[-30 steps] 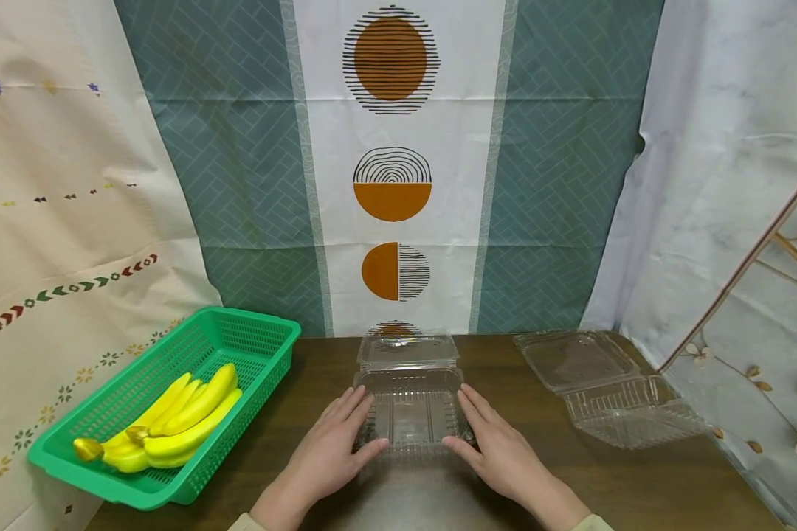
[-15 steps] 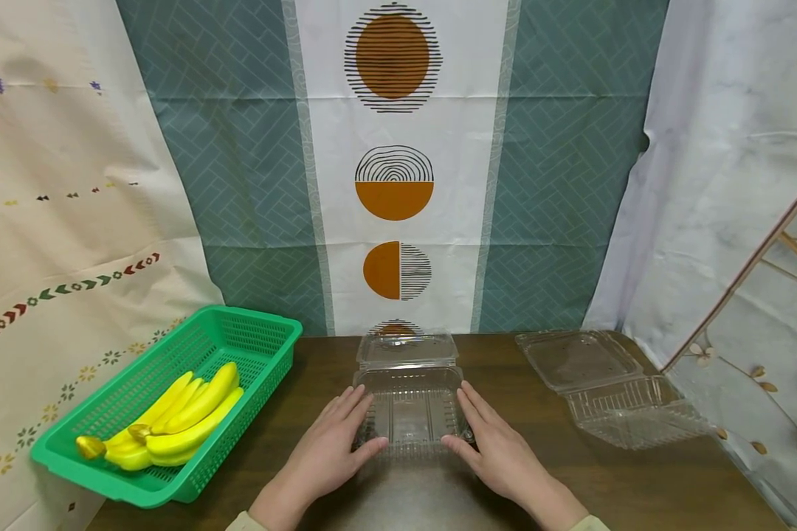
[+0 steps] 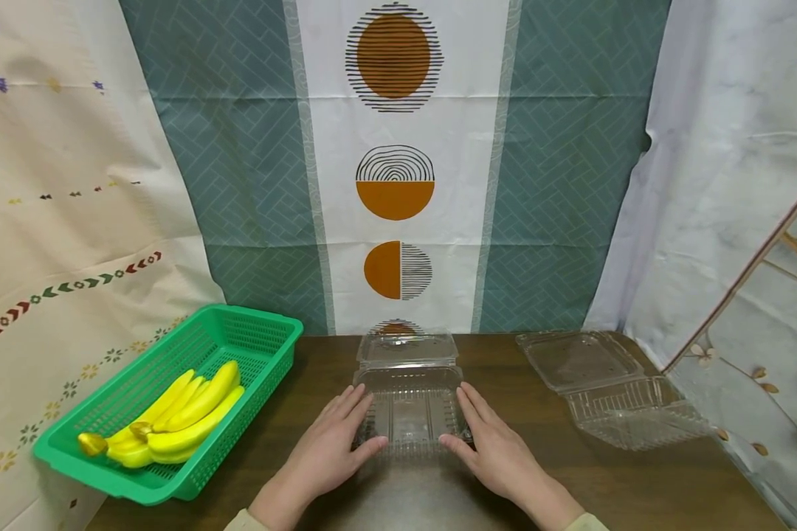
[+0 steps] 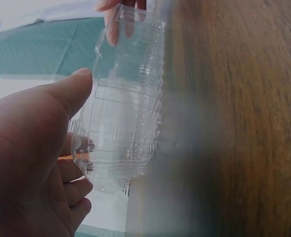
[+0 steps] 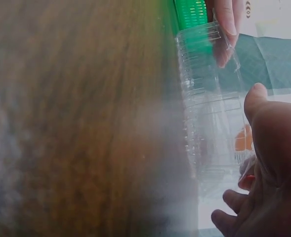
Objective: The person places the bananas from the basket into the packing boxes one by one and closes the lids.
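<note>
A clear plastic clamshell container (image 3: 410,417) stands on the table in the middle of the head view, its lid (image 3: 408,349) folded back away from me. My left hand (image 3: 328,442) lies along its left side, fingers extended forward and thumb at the near corner. Mirroring it, my right hand (image 3: 498,446) rests along the right side, thumb by the near right corner. In the left wrist view the container's ribbed wall (image 4: 125,108) shows beside the left thumb. The right wrist view has the same container (image 5: 209,108) next to the right thumb.
On the left, a green plastic basket (image 3: 275,376) holds a bunch of yellow bananas (image 3: 195,409). A second clear clamshell container (image 3: 631,409) lies opened at the right, near the floral cloth (image 3: 737,295). Patterned curtains (image 3: 398,221) hang behind the brown table (image 3: 505,376).
The head view has shifted very slightly. Both hands stay at the sides of the middle container, and nothing else has visibly moved.
</note>
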`<act>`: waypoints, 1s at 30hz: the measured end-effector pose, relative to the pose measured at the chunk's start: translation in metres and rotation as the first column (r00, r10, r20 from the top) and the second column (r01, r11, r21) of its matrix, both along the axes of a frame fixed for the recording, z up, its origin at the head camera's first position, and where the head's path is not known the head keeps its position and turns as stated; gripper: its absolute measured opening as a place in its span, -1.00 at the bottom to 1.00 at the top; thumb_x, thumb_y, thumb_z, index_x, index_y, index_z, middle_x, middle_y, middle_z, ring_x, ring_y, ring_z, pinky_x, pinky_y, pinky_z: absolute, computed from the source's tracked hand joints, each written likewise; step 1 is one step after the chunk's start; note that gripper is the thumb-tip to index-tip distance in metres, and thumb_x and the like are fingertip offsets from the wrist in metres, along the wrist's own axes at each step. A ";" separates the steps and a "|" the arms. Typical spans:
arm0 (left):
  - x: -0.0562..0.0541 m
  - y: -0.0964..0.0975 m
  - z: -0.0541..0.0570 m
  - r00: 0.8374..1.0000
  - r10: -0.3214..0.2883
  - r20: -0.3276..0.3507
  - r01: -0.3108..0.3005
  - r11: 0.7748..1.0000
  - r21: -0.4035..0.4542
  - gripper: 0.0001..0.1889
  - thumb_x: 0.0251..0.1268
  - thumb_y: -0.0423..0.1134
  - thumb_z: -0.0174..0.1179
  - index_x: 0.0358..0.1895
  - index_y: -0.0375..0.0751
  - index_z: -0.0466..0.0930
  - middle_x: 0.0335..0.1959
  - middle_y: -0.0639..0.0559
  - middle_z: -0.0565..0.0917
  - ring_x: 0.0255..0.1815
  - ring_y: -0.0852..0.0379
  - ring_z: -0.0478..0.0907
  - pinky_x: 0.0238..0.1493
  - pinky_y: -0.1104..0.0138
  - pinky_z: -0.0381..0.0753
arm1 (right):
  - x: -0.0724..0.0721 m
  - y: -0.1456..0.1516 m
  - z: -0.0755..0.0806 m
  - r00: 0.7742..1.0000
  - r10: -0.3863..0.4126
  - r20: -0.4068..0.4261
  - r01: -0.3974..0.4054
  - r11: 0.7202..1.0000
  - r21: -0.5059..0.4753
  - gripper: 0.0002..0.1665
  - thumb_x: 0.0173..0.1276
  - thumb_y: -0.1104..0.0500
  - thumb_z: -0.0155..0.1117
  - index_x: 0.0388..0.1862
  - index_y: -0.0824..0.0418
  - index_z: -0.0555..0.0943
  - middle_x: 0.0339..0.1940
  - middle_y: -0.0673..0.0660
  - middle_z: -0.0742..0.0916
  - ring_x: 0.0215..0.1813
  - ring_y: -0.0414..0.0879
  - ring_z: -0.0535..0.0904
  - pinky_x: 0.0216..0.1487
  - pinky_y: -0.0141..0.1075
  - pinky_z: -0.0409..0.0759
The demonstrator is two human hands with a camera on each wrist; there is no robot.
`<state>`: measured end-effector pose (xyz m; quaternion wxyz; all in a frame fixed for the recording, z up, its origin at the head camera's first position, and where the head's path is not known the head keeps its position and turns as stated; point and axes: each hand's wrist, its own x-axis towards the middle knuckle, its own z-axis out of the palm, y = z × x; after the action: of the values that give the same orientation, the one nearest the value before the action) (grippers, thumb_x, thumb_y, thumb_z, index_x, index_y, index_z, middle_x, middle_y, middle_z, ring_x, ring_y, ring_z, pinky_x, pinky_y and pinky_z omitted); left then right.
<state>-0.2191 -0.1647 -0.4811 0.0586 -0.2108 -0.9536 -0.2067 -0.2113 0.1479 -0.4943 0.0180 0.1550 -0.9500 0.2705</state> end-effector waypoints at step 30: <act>0.002 0.002 0.005 1.000 -0.009 0.023 0.009 1.000 0.000 -0.19 0.58 0.19 0.36 0.63 -0.31 0.46 0.75 -0.24 0.25 0.78 -0.30 0.11 0.66 -0.29 0.17 | 0.000 -0.003 -0.001 1.000 -0.016 -0.022 0.017 1.000 0.012 0.12 0.64 -0.37 0.27 0.86 0.19 0.10 0.87 0.17 0.13 0.76 0.20 0.23 0.48 0.28 0.50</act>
<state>-0.2174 -0.1631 -0.4757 0.0469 -0.2127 -0.9533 -0.2093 -0.2110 0.1444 -0.4954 0.0298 0.1503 -0.9526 0.2627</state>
